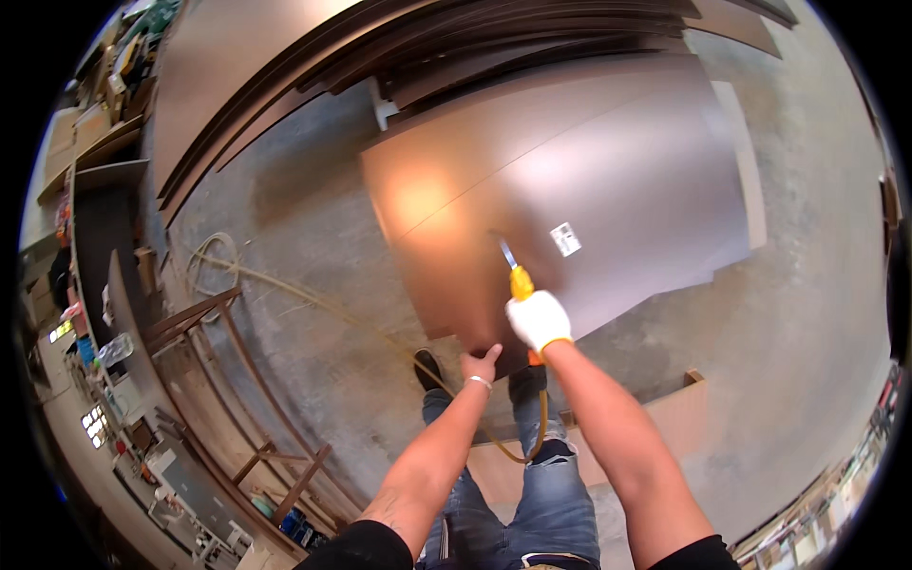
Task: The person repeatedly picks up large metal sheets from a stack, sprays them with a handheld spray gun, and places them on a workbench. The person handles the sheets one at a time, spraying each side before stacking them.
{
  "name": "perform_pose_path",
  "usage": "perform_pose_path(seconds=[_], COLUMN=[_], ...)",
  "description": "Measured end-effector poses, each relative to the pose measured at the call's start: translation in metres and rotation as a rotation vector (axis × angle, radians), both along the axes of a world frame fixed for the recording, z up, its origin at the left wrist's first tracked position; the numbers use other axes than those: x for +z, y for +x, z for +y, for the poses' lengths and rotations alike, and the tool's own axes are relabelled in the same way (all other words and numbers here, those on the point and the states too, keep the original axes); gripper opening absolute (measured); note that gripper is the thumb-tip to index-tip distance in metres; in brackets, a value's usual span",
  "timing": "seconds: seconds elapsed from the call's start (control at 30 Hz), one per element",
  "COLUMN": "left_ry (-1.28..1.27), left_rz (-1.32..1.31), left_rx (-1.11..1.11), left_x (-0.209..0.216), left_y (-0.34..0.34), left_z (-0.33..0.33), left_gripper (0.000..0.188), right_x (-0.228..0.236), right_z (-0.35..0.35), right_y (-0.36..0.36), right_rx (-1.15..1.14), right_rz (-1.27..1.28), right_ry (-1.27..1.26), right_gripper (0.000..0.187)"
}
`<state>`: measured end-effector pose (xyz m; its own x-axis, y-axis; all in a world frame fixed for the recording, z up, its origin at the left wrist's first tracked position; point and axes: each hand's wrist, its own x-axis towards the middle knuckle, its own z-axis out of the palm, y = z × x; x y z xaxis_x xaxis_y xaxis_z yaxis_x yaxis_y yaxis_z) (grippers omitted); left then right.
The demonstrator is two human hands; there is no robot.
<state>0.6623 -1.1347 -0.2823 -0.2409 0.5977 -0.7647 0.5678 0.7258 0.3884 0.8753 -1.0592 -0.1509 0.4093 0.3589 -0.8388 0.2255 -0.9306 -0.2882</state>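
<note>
In the head view, the bare left hand (480, 367) is clamped on the near corner of a bronze-brown sheet panel (636, 152), thumb along the edge; the fingers are only partly visible. That grip probably steadies the panel and keeps the corner under control.

The right hand (540, 321), in a white knitted glove, is closed around a yellow air blow gun (521, 283). Its slim nozzle points away from the body, over the panel's near part, so the arm seems to aim it clear of the bare hand. Whether the trigger is pressed, I cannot tell. The glove likely guards the skin.

A yellowish air hose (544, 408) loops below the gun, in front of the legs, and runs left across the concrete floor (304, 199); the slack presumably leaves the arm free to reach.

The panel lies low before the person, its small white label (564, 239) facing up. A pale board (749, 161) shows past its right edge, perhaps as backing. Beyond it, more brown panels (513, 24) are stacked flat, likely for support along their length.
</note>
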Motion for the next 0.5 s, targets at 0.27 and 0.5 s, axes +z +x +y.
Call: perform_pose_path(seconds=[0.27,0.5], left_ry=[-0.059,-0.355], left_rz=[-0.299,-0.262], left_rx=[0.059,0.294], left_x=[-0.002,0.017], left_y=[-0.037,-0.115], left_z=[-0.030,0.004], left_gripper=[0.047,0.069], right_x=[0.002,0.033], right_z=[-0.099,-0.114], right_y=[0.289,0.275], right_rx=[-0.604,-0.336], right_rz=[-0.295,-0.337], right_ry=[0.024,-0.131], right_gripper=[0.021,0.028])
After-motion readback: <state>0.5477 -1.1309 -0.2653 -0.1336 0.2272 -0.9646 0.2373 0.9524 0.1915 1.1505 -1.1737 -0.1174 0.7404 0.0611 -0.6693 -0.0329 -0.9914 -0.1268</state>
